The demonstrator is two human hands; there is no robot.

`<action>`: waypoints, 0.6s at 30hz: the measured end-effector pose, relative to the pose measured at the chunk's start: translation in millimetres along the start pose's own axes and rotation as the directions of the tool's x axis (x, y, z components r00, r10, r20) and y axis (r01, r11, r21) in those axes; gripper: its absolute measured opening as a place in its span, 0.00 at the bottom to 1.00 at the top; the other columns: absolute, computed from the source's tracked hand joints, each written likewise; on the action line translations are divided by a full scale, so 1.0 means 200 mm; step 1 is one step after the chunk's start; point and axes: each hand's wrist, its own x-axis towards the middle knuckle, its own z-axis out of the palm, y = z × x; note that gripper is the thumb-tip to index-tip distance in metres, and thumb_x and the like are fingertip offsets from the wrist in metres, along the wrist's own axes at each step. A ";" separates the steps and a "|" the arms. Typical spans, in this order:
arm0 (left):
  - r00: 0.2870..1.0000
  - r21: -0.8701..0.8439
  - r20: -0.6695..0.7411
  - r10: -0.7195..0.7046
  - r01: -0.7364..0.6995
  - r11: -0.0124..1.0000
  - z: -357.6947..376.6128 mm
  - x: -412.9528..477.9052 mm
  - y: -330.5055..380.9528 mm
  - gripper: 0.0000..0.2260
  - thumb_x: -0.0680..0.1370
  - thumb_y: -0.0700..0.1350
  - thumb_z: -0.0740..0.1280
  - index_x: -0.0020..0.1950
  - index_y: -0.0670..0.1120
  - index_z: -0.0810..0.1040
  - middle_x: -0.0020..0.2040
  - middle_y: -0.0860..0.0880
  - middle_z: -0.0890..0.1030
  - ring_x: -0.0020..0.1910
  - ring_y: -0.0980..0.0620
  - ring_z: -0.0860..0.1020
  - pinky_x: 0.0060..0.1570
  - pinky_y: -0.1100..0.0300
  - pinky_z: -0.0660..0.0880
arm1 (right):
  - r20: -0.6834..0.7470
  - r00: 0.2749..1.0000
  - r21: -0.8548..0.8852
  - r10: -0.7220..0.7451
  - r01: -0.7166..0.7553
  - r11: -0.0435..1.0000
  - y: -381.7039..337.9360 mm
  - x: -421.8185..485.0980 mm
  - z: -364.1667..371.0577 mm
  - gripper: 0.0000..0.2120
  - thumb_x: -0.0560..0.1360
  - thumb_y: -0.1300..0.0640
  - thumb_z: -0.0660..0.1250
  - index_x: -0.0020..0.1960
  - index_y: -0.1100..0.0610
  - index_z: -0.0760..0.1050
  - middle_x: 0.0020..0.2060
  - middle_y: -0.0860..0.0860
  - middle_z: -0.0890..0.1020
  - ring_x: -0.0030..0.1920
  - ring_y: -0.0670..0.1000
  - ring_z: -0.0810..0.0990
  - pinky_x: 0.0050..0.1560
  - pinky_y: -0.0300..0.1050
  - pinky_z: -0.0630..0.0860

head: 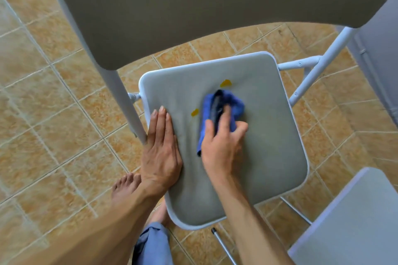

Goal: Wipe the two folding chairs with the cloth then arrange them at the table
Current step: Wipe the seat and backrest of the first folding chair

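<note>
A folding chair with a white metal frame stands below me; its grey padded seat point(269, 135) fills the centre and its grey backrest point(193, 6) spans the top. My right hand point(221, 144) grips a bunched blue cloth point(228, 103) and holds it down on the middle of the seat. Two yellow stains lie on the seat, one point(225, 83) just beyond the cloth and one point(195, 112) to its left. My left hand point(161, 148) lies flat with straight fingers on the seat's left edge. The grey seat of a second chair point(355, 228) shows at the bottom right.
Orange tiled floor point(53, 103) surrounds the chair. My bare feet point(127, 185) stand at the seat's near left corner. A thin metal rod point(221, 245) lies on the floor under the seat's near edge. A pale grey surface point(381, 66) rises at the right edge.
</note>
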 end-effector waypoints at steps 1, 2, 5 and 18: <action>1.000 0.001 0.001 0.008 -0.008 1.000 0.00 -0.01 0.00 0.24 0.82 0.41 0.53 0.76 0.31 0.59 0.78 0.36 0.58 0.79 0.40 0.52 0.77 0.46 0.55 | 0.101 0.973 -0.014 -0.208 0.210 0.978 -0.05 -0.10 -0.01 0.28 0.78 0.42 0.62 0.76 0.48 0.68 0.55 0.59 0.74 0.44 0.61 0.78 0.41 0.52 0.78; 1.000 -0.003 0.000 0.019 -0.019 1.000 0.00 -0.01 0.00 0.24 0.81 0.41 0.54 0.76 0.31 0.60 0.78 0.36 0.58 0.79 0.39 0.52 0.77 0.46 0.55 | 0.192 0.900 -0.003 -0.392 0.400 0.917 -0.05 -0.15 -0.03 0.27 0.78 0.41 0.61 0.76 0.47 0.68 0.56 0.58 0.75 0.45 0.60 0.78 0.40 0.52 0.78; 1.000 -0.033 -0.021 0.019 -0.020 0.999 0.00 -0.01 0.00 0.24 0.80 0.38 0.56 0.75 0.32 0.62 0.78 0.37 0.60 0.79 0.40 0.54 0.77 0.46 0.56 | 0.276 0.670 -0.035 -0.690 0.724 0.689 0.18 0.07 -0.10 0.26 0.77 0.45 0.65 0.75 0.44 0.70 0.56 0.58 0.78 0.46 0.60 0.77 0.41 0.53 0.76; 1.000 -0.042 -0.001 -0.010 0.010 0.999 0.00 0.00 0.00 0.25 0.80 0.38 0.58 0.76 0.33 0.60 0.79 0.39 0.58 0.80 0.42 0.53 0.77 0.46 0.56 | 0.122 0.942 -0.071 -0.312 0.322 0.944 -0.15 0.18 0.08 0.29 0.75 0.53 0.69 0.75 0.50 0.70 0.54 0.61 0.74 0.45 0.62 0.76 0.42 0.52 0.74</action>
